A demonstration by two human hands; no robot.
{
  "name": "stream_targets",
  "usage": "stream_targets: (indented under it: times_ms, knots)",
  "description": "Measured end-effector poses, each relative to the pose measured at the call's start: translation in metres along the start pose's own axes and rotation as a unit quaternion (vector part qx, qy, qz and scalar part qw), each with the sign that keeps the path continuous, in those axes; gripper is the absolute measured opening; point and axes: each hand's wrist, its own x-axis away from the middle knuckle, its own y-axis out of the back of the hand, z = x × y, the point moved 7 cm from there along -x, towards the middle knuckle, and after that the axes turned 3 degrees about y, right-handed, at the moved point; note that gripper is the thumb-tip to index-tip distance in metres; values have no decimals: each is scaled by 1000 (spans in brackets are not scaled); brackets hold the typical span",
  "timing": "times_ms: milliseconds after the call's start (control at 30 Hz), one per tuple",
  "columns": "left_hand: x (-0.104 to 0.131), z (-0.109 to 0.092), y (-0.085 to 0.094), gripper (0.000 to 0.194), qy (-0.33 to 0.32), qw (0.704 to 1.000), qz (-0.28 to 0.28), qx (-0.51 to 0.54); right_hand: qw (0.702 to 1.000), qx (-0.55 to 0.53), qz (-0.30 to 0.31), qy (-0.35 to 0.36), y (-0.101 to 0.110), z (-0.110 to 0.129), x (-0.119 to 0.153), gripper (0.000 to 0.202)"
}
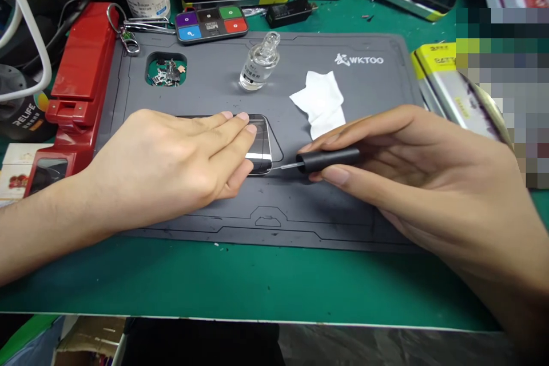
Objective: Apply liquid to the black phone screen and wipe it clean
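Right now I judge the step in hand to be work on the corner of the phone (259,146), which lies flat in the middle of the gray mat (369,126). Going from the left of the phone: my left hand (171,166) lies palm down over most of it, fingers stretched flat and close together, holding nothing but pressing the phone onto the mat; only the phone's right end shows past my fingertips. Just right of the phone, my right hand (412,166) pinches the black handle of a screwdriver (326,159) between thumb and fingers, the shaft lying almost level, its thin metal tip at the phone's lower right corner. Whether the tip sits in a screw I cannot tell. The next move, as I see it, calls for a steady left hand and a fine turn or push at the tip, without slipping onto the glass. Behind the phone stand a small glass bottle (259,63) and, further right, a white wipe (321,100).
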Motion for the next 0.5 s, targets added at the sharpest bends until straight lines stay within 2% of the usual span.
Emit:
stream_targets:
  times_ms: [167, 500]
  knots:
    - [1, 3, -2, 45, 21, 999, 15, 43, 1000, 30, -1, 2, -2, 1, 0, 19]
    - [3, 4, -3, 50, 13, 999, 13, 42, 1000, 26, 7, -8, -3, -1, 0, 19]
